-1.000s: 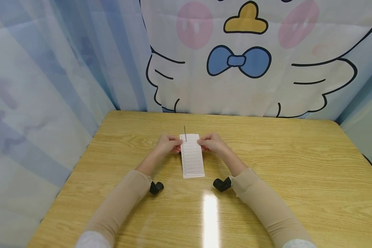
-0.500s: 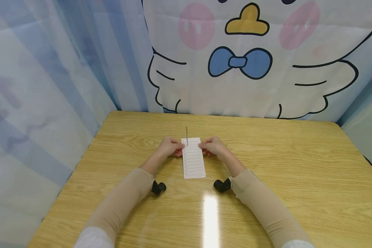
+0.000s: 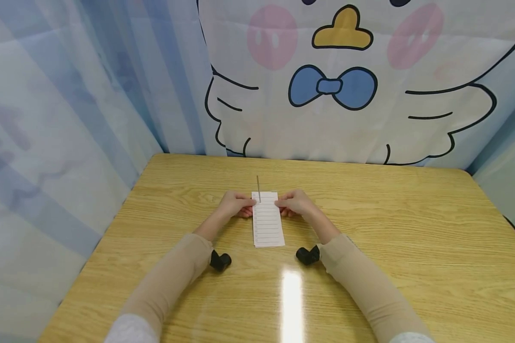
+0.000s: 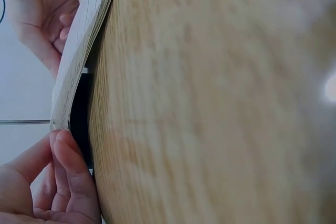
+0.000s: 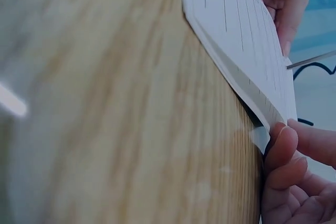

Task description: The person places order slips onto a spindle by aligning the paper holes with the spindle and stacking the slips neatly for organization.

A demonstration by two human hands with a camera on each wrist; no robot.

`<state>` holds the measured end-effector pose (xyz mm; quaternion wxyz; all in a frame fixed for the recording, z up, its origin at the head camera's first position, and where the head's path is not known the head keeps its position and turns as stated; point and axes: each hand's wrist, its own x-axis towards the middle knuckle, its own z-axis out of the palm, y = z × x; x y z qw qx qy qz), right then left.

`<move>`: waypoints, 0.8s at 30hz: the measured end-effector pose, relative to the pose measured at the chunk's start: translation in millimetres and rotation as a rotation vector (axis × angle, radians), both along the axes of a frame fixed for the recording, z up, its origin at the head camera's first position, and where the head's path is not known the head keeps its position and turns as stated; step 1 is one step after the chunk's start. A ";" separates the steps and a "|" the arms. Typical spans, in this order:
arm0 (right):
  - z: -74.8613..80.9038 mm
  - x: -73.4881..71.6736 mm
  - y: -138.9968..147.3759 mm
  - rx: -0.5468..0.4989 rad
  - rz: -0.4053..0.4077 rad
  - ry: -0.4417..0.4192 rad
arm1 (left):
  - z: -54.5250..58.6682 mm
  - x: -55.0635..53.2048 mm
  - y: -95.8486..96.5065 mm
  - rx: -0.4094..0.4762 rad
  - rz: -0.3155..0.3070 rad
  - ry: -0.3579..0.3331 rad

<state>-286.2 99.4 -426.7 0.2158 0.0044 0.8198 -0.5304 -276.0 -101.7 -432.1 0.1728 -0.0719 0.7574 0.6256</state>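
Note:
A narrow stack of lined checklist sheets (image 3: pixel 268 228) lies near the middle of the table. My left hand (image 3: pixel 237 204) pinches its left edge near the top, thumb above and fingers below. At the opposite edge, my right hand (image 3: pixel 297 202) pinches the paper in the same way. A thin metal spike (image 3: pixel 258 183) stands up from the sheets near their upper left corner. Under the raised part of the stack, the left wrist view shows a black base (image 4: pixel 80 114), mostly covered by paper. The sheets bow between the hands, their near end low at the table.
The wood-grain table (image 3: pixel 390 228) stretches out on both sides. A printed curtain (image 3: pixel 326 128) hangs along its far edge, and another curtain (image 3: pixel 47 166) hangs at the left. Black wrist cameras (image 3: pixel 307 256) stick out below both sleeves.
Both hands have lowered the top of the sheets a little toward me, and more of the spike shows above the paper. Over the last half second almost nothing has moved.

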 end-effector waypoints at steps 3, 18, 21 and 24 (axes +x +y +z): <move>-2.3 -2.4 1.6 -0.009 0.007 -0.010 | -0.9 -0.5 -1.6 0.023 -0.005 -0.008; -3.4 -4.6 4.2 -0.105 -0.042 -0.088 | -6.2 -4.8 -5.3 0.072 -0.025 -0.037; -3.4 -5.3 4.2 -0.102 -0.042 -0.090 | -5.9 -4.7 -5.4 0.069 -0.027 -0.040; -3.6 -6.1 4.2 -0.105 -0.048 -0.101 | -5.7 -4.8 -5.6 0.065 -0.030 -0.041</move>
